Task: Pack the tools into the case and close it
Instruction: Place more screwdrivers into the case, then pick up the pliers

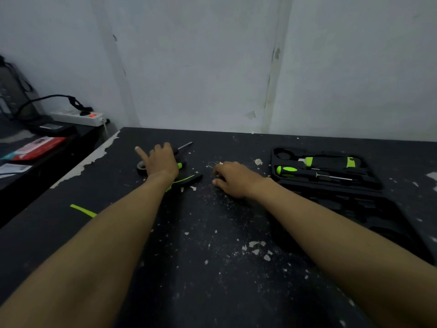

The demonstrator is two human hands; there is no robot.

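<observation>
Paint flakes point(255, 247) littered the dark table point(212, 292) nearest. The right hand point(233, 178) rested loosely curled, empty, likely bracing. The left hand point(160, 162), forefinger out, bent its other fingers over loose tools point(179, 165), probably choosing one; whether it gripped any I cannot tell. Pliers point(186, 179) lay just right of it, a screwdriver point(185, 145) beyond. The open case point(343, 209), right of the right hand, held two tools point(331, 162). A peeling wall point(212, 67) stood behind.

Open path across table point(212, 268) centre, case point(354, 209) right, pliers point(186, 179) left
</observation>
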